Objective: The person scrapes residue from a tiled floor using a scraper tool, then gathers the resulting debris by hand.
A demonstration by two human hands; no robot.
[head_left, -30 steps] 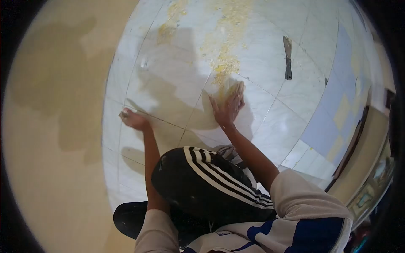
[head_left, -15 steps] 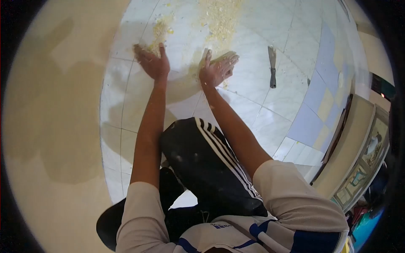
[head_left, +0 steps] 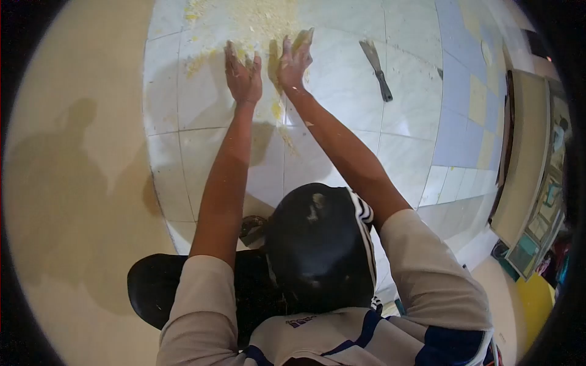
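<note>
My left hand (head_left: pixel 244 78) is open, fingers stretched forward and thumb apart, at the near edge of scattered pale yellow flakes (head_left: pixel 262 18) on the white tiled floor (head_left: pixel 342 116). Close to its right, my right hand (head_left: pixel 295 64) is also open and tilted on its edge, with whitish dust on the fingers. Some bits cling to my right wrist and forearm. Between the hands lie a few flakes; whether either palm presses on any is hidden. A putty knife (head_left: pixel 376 70) with a dark handle lies on the tiles to the right, apart from both hands.
A plain beige surface (head_left: pixel 73 183) runs along the left, with shadows on it. My bent knee (head_left: pixel 317 238) in black trousers stands below the hands. Blue and yellow tiles (head_left: pixel 464 104) and a glass-fronted cabinet (head_left: pixel 546 201) are at the right.
My hands have come closer together, the left moving rightward towards the right hand. The camera view has shifted and turned. The putty knife appears to lie where it was.
</note>
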